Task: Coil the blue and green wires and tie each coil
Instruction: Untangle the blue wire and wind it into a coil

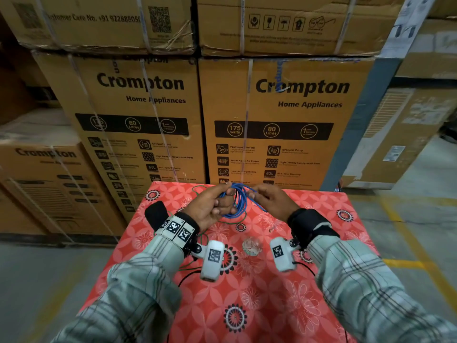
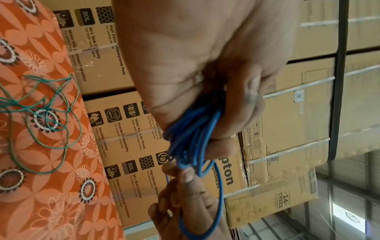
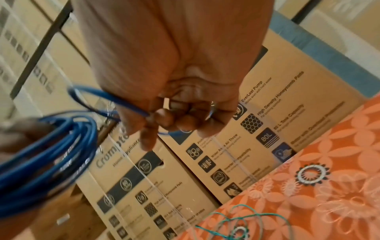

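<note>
Meanwhile left hand (image 1: 212, 205) holds the blue wire (image 1: 237, 201) coil in its grip; right hand (image 1: 269, 200) pinches its free end.

Wire coil (image 1: 237, 203) held above table's (image 1: 321, 219) far end, between left hand (image 1: 212, 206) and right hand (image 1: 269, 203) | loose wire (image 2: 41, 116) on table beneath and left of coil | small bag (image 1: 251, 246) on table nearer the person | stacked cartons (image 1: 272, 120) behind table
</note>
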### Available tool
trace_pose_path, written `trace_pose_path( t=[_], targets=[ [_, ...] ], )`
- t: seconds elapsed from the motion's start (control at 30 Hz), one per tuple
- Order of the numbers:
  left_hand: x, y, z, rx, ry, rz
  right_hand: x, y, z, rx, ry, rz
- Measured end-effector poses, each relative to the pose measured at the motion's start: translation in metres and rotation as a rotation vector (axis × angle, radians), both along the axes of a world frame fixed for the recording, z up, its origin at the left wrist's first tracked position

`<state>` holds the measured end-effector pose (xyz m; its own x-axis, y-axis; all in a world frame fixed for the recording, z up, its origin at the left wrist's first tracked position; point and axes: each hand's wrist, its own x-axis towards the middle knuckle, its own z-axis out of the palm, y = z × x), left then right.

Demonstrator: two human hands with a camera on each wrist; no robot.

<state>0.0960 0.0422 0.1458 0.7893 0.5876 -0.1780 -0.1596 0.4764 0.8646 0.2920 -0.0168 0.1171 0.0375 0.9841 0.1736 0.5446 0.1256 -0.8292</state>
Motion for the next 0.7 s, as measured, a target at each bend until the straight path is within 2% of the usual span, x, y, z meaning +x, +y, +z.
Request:
trace_pose_path(
  t=[0.07,0.23,0.37,0.4,0.43,0.53,0.6,0.63,0.7],
  targets=[
    [0.000,0.000,0.003,-0.007,-0.015,0.017,0.003,-0.001,-0.007,-0.046,-0.034,0.011],
    [0.001,0.008,0.009,-0.025,-0.072,0.050,0.001,-0.001,0.002,-0.039,0.087,-0.060],
    [-0.005,0.018,0.015,0.083,0.040,0.107,0.006,-0.003,0.021,-0.137,0.549,-0.111],
    [-0.006,0.021,0.014,0.101,0.071,0.125,0.009,-0.002,0.024,-0.151,0.563,-0.107],
    [-0.008,0.023,0.013,0.104,0.087,0.139,0.012,0.000,0.026,-0.159,0.456,-0.106],
    [-0.011,0.030,0.007,0.078,0.111,0.169,0.018,0.009,0.028,-0.149,-0.169,-0.114],
    [-0.008,0.030,0.004,0.058,0.118,0.179,0.016,0.016,0.024,-0.143,-0.529,-0.187],
    [-0.005,0.028,0.004,0.048,0.112,0.182,0.013,0.019,0.022,-0.152,-0.651,-0.223],
    [0.000,0.025,0.004,0.025,0.089,0.187,0.005,0.023,0.018,-0.201,-0.783,-0.282]
  ],
)
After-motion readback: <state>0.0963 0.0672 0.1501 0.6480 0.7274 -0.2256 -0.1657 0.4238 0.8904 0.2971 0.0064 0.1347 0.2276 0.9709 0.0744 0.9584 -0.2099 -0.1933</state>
